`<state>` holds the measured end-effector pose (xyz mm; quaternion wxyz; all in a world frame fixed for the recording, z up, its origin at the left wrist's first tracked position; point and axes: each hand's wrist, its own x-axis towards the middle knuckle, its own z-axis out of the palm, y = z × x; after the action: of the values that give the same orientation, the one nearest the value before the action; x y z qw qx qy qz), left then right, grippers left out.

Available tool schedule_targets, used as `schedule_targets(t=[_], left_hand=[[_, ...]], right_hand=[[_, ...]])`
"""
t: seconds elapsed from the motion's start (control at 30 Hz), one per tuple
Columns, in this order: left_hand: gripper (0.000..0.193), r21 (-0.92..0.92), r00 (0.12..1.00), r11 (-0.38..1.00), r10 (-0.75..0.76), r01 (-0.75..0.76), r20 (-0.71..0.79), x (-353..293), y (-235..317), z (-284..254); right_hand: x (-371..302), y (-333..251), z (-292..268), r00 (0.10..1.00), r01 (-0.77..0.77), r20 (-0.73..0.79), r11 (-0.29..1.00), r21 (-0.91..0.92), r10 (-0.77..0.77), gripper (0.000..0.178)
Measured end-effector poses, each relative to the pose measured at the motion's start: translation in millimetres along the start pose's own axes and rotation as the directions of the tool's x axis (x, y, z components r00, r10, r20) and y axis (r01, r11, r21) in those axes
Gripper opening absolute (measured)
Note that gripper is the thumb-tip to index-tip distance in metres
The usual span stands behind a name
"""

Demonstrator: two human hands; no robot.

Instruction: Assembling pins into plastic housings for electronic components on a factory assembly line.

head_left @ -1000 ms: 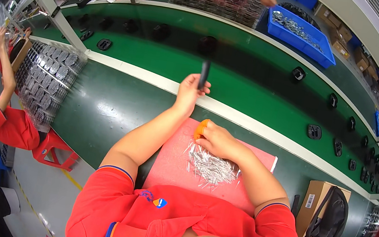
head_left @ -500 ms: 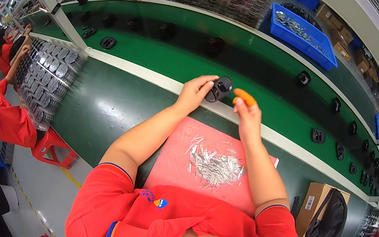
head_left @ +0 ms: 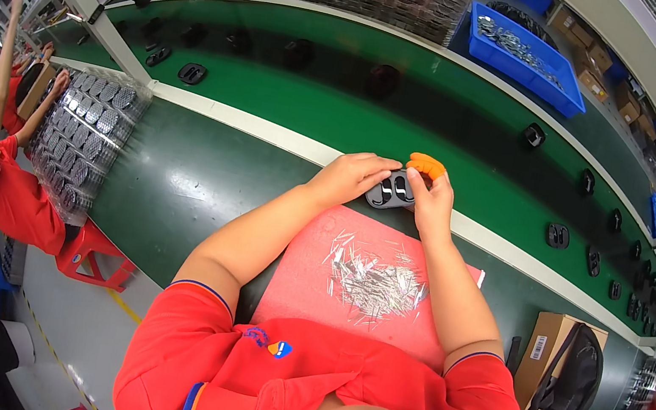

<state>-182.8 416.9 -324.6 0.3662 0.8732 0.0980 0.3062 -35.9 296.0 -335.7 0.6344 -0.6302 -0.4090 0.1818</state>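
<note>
A small dark case part with two curved recesses is held over the near edge of the conveyor, its recessed face turned up toward me. My left hand grips it along its left and upper side. On its right side, my right hand closes in, thumb against the part and orange finger covers on its fingers. Whether anything thin sits between those right fingers is hidden. Below both hands, a heap of thin silvery strips is spread on a pink mat.
Beyond the white rail runs a green conveyor carrying several dark case parts. Clear trays of dark oval pieces stand at left, beside a co-worker in red. A cardboard box with a black bag is at right; a blue bin lies opposite.
The part has been tilted to face up and drawn slightly nearer. My right hand has come in from apart to touch its right side. Parts on the conveyor have shifted right.
</note>
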Motion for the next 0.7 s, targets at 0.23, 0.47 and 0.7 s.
schedule_targets(t=[0.23, 0.47, 0.7], left_hand=[[0.023, 0.029, 0.996, 0.997, 0.079, -0.078, -0.031, -1, 2, 1], [0.021, 0.04, 0.999, 0.998, 0.043, -0.041, -0.033, 0, 2, 1], [0.02, 0.045, 0.997, 0.997, 0.057, -0.055, -0.048, -2, 4, 0]], right_hand=[[-1, 0, 0, 1.0, -0.025, 0.02, 0.996, 0.083, 0.024, 0.019], [5, -6, -7, 0.944, -0.309, 0.195, 0.922, 0.235, 0.267, 0.024], [0, -17, -3, 0.939, -0.329, 0.225, 0.862, 0.385, 0.259, 0.026]])
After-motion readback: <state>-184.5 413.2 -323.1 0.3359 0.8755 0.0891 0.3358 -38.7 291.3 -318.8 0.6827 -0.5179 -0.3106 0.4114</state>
